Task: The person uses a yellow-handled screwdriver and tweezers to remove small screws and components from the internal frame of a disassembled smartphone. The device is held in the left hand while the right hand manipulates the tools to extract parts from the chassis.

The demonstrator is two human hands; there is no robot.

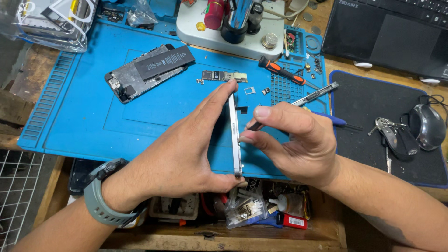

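My left hand (179,149) holds a thin silver phone frame (234,135) on edge, thumb at its near end and fingertips at its far end, above the blue work mat (84,116). My right hand (298,140) grips metal tweezers (312,94), whose tips meet the frame's side. On the mat farther back lies an opened phone body with its black battery (149,70) lifted. A small circuit board (224,76) and tiny metal parts (256,91) lie near it.
An orange-handled screwdriver (282,71) lies on the mat's far right. A black mat (373,116) at right carries keys (394,135) and a mouse (427,126). A laptop (387,32) stands behind it, a white tool stand (233,28) at back. An open drawer of clutter (247,205) sits below.
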